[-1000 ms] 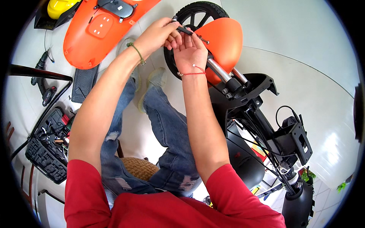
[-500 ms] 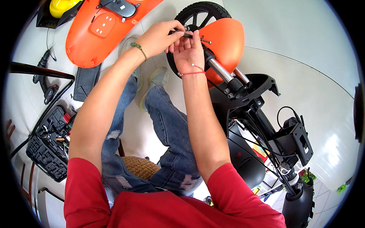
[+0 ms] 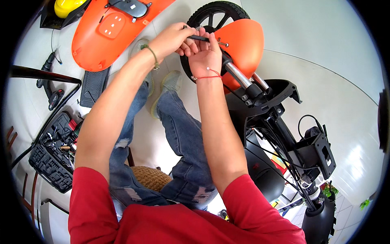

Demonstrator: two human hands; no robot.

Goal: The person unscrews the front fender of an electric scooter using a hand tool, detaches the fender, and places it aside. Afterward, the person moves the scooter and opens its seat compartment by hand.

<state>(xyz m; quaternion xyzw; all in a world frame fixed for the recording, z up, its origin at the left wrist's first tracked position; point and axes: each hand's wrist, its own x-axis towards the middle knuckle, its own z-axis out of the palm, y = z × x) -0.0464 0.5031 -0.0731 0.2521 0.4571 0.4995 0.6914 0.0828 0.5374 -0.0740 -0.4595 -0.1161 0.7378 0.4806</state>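
Head view: left of the orange fender [image 3: 245, 42], left hand [image 3: 172, 39] pinches, right hand [image 3: 204, 62] cradles the black rod [image 3: 198, 38] (I'd keep it steady).

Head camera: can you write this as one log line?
left grip: holding black stick | right grip: palm up, also holding it | orange fender: covering part of black wheel

Looking down from head height here, fisheye-wide, close above the shirt [image 3: 170, 227], toward left hand [image 3: 170, 40] and right hand [image 3: 206, 61].
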